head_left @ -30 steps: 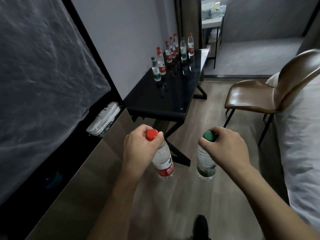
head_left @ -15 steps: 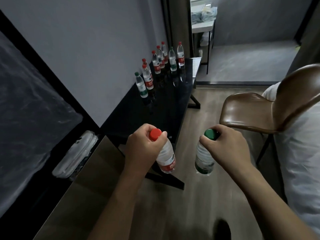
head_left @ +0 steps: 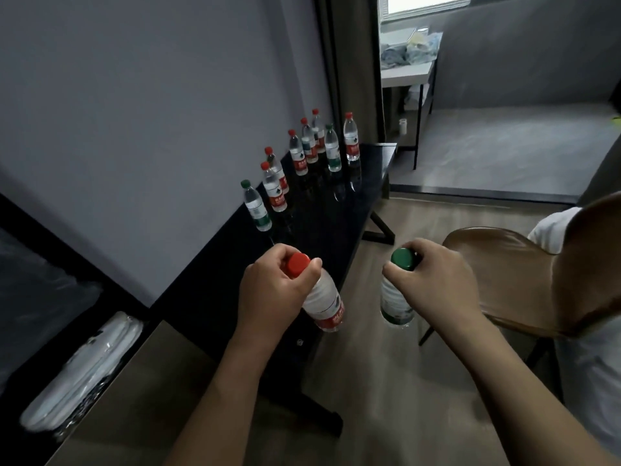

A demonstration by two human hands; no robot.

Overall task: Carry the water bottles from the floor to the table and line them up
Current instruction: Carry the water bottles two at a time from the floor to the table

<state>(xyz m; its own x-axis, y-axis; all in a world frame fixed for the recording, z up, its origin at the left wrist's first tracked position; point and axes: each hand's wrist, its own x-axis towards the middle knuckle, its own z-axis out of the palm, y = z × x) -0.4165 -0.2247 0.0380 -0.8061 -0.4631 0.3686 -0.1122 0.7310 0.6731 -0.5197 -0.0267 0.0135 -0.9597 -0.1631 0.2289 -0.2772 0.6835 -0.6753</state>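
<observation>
The left hand (head_left: 275,290) is curled round the neck of a red-capped bottle (head_left: 324,306), the thumb and fingers wrapped just below the smooth red cap; the clear ribbed plastic body, banded with a red label, is tilted with its base swung rightward. The right hand (head_left: 433,287) is closed in the same way round the neck of a green-capped bottle (head_left: 396,302), whose clear body with a green label hangs nearly upright. Both bottles are held in the air, just beside each other but apart, the red-capped one over the near right edge of the surface (head_left: 322,227) and the green-capped one over the floor (head_left: 379,391). The surface is a glossy black top, long and narrow, set against the pale wall (head_left: 151,112) on the left, and faint reflections are carried in it. Eight bottles are stood upright along its far and left part: a green-capped one (head_left: 257,210) nearest, red-capped ones behind it, and a far cluster (head_left: 319,142) holding one more green cap. The near half of the top lies bare. On the right a brown, smooth, curved-back chair (head_left: 524,280) is placed close to the right hand, and a strip of grey wood-grain floor is left open between chair and surface edge.
</observation>
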